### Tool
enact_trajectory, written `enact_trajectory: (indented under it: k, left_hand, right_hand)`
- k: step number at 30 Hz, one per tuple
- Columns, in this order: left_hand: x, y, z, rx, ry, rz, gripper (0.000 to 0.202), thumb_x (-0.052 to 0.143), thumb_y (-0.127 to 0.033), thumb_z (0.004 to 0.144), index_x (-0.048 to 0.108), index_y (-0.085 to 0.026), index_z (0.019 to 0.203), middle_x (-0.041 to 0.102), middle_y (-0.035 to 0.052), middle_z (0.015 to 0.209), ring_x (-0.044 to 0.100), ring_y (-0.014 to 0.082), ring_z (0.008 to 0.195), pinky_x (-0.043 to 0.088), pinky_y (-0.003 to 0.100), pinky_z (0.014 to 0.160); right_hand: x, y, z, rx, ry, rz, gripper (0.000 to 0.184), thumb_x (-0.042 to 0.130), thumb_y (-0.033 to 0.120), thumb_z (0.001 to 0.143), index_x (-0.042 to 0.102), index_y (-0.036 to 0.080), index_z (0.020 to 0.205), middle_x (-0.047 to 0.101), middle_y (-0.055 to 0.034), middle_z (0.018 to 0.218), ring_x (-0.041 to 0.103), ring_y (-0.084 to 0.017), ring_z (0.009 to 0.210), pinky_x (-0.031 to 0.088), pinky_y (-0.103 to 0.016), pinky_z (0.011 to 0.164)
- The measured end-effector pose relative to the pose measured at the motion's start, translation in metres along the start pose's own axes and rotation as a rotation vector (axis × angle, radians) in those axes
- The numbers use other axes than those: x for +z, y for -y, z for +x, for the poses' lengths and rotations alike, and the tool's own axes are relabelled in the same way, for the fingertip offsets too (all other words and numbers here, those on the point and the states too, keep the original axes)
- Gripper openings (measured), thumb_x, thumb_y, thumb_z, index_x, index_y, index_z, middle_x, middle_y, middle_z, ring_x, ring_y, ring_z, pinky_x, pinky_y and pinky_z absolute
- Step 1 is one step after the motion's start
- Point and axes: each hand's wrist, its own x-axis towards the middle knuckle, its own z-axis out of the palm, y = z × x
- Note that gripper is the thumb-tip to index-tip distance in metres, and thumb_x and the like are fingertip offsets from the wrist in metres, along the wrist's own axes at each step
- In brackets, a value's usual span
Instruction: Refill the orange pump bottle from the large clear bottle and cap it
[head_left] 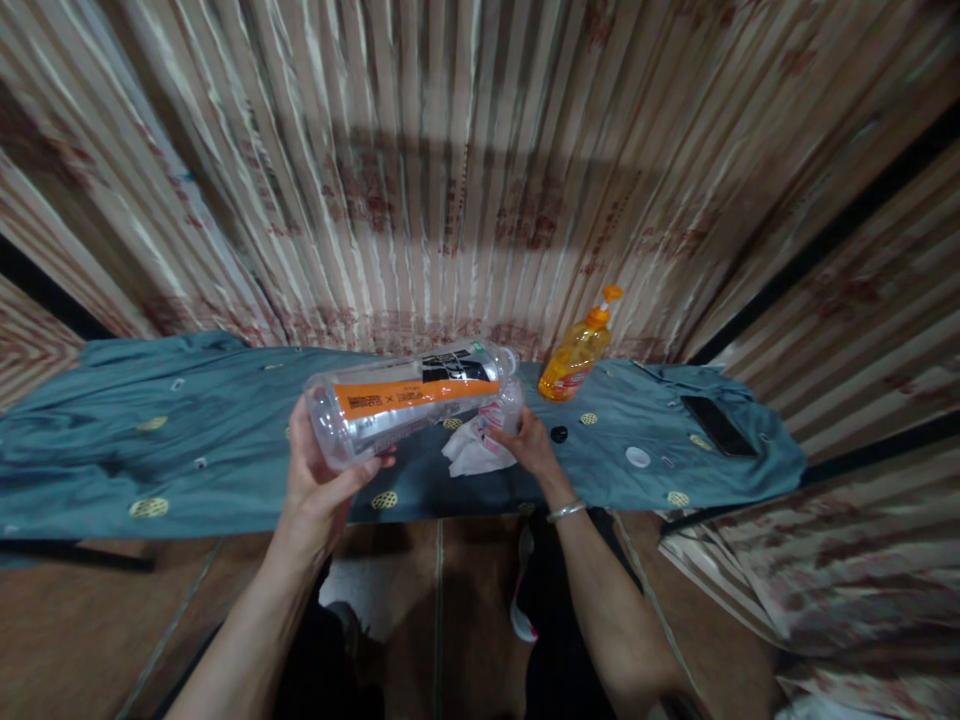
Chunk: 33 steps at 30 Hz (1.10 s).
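My left hand (pixel 322 480) is closed around the base end of a large clear plastic bottle (pixel 412 395) with an orange, silver and black label. The bottle lies nearly level in the air, its mouth pointing right. At that mouth, my right hand (pixel 531 440) grips a smaller clear plastic container (pixel 511 398); its exact kind is hard to make out, and I cannot tell whether the two touch. Below and left of the right fingers is a crumpled white tissue (pixel 480 452) with pink marks seen near it. A small black cap (pixel 559 434) rests right of my right hand.
An orange pump bottle (pixel 576 358) stands at the back of the table covered with a green cloth (pixel 225 440). Farther right are a white disc (pixel 637 457) and a black phone (pixel 718 425). A striped curtain (pixel 465 180) hangs behind; dark frame bars (pixel 832 235) flank the table.
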Motion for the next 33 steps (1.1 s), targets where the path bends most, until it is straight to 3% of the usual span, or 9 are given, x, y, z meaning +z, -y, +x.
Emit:
enact_trajectory:
  k: [4,10,14,18,23,28,33]
  left_hand:
    - [-0.006,0.002,0.001,0.024,0.026,0.001,0.099,0.107,-0.020,0.052,0.066,-0.036,0.141,0.071,0.0041,0.137,0.079,0.0195,0.080,0.070,0.028,0.063]
    - [-0.020,0.005,0.005,0.003,0.125,0.071,0.103,0.102,-0.021,0.065,0.055,-0.040,0.154,0.073,0.0066,0.140,0.081,0.0224,0.082,0.072,0.036,0.069]
    - [-0.016,0.004,0.005,0.004,0.109,0.068,0.103,0.103,-0.020,0.062,0.056,-0.039,0.151,0.073,0.0071,0.140,0.080,0.0205,0.080,0.072,0.034,0.068]
    - [-0.005,0.000,0.003,0.002,0.027,0.025,0.102,0.106,-0.022,0.051,0.062,-0.035,0.142,0.072,0.0067,0.134,0.078,0.0195,0.076,0.070,0.031,0.062]
    - [0.004,-0.005,-0.001,-0.029,-0.023,0.065,0.100,0.103,-0.021,0.051,0.061,-0.035,0.141,0.069,0.0088,0.139,0.076,0.0202,0.076,0.071,0.036,0.065]
    - [0.003,-0.006,-0.003,-0.020,-0.014,0.088,0.100,0.102,-0.022,0.053,0.059,-0.037,0.143,0.066,0.0082,0.143,0.076,0.0194,0.077,0.071,0.036,0.066]
    - [-0.008,-0.003,0.001,-0.022,0.079,0.108,0.100,0.103,-0.022,0.060,0.057,-0.040,0.148,0.066,0.0073,0.146,0.078,0.0210,0.082,0.071,0.036,0.070]
  right_hand:
    - [-0.001,0.003,0.000,0.010,-0.001,-0.003,0.034,0.089,0.031,0.068,0.063,0.026,0.091,0.063,0.0054,0.072,0.067,-0.021,0.072,0.055,-0.030,0.065]
    - [-0.002,0.010,-0.002,0.045,0.006,-0.020,0.038,0.093,0.027,0.067,0.060,0.027,0.086,0.061,0.0048,0.072,0.069,-0.024,0.076,0.060,-0.035,0.072]
    - [-0.003,0.009,-0.002,0.027,0.013,-0.020,0.036,0.091,0.030,0.068,0.061,0.027,0.087,0.063,0.0046,0.072,0.069,-0.023,0.075,0.061,-0.035,0.072]
    - [-0.001,0.005,-0.002,-0.004,0.005,-0.026,0.032,0.087,0.031,0.070,0.062,0.028,0.089,0.065,0.0037,0.072,0.069,-0.023,0.074,0.060,-0.034,0.067]
    - [0.000,0.004,-0.001,0.015,0.001,-0.039,0.033,0.087,0.032,0.070,0.061,0.028,0.090,0.063,0.0051,0.072,0.068,-0.022,0.073,0.060,-0.034,0.068]
    - [0.000,0.005,-0.002,0.025,-0.002,-0.040,0.032,0.087,0.028,0.070,0.059,0.028,0.086,0.061,0.0057,0.070,0.068,-0.020,0.073,0.057,-0.030,0.067]
    - [-0.001,0.005,-0.002,-0.024,-0.018,-0.014,0.032,0.088,0.031,0.070,0.060,0.028,0.086,0.061,0.0055,0.068,0.068,-0.021,0.072,0.054,-0.029,0.063]
